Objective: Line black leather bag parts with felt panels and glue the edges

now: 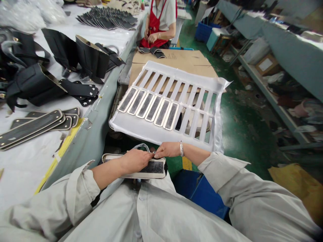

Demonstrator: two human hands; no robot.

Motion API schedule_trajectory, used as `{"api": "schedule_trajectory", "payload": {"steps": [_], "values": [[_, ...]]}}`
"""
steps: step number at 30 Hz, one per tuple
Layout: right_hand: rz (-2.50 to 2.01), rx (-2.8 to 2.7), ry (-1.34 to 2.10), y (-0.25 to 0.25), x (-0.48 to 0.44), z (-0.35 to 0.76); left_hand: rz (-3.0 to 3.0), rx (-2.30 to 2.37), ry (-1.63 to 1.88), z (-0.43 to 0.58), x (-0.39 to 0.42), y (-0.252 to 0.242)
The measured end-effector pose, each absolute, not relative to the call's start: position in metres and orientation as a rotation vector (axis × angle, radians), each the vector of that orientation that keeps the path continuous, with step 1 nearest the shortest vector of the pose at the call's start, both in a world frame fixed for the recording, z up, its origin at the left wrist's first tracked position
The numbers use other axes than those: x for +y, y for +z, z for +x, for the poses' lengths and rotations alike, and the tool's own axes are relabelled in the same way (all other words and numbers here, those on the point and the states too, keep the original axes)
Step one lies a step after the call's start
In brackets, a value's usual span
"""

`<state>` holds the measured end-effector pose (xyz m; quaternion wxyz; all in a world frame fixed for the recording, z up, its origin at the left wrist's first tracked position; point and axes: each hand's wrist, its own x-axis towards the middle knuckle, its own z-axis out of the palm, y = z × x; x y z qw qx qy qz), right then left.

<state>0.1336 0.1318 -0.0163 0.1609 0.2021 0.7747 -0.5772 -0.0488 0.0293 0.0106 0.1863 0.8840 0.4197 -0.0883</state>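
Note:
On my lap lies a long dark panel with a cream rim (155,167), apparently the flat base of a bag-like piece whose lower part is hidden. My left hand (136,162) reaches over the panel, its fingers pinched together at the far edge. My right hand (168,150), with a silver bracelet at the wrist, is pinched closed against the left fingertips. Whatever the fingers hold is too small and covered to make out. A pale, glossy loop (141,146) rises just behind the left hand.
Ahead, a white slotted frame (148,128) carries several cream-rimmed dark panels (158,112) over cardboard (176,55). Black bag bodies (37,85) and stacked long strips (32,129) lie on the left table. A co-worker in a red apron (161,20) sits beyond. A blue bin (202,191) stands right of my lap.

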Motion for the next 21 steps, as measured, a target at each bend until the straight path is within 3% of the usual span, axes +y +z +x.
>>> {"api": "schedule_trajectory", "payload": {"steps": [8, 15, 21], "values": [[0.635, 2.281, -1.551, -0.011, 0.126, 0.122, 2.467, 1.117, -0.293, -0.08, 0.029, 0.007], [0.42, 2.369, -1.518, -0.013, 0.121, 0.105, 2.494, 1.16, -0.279, -0.084, 0.025, 0.005], [0.387, 2.253, -1.629, -0.016, 0.123, 0.099, 2.328, 1.192, -0.249, -0.129, 0.019, 0.005]]}}
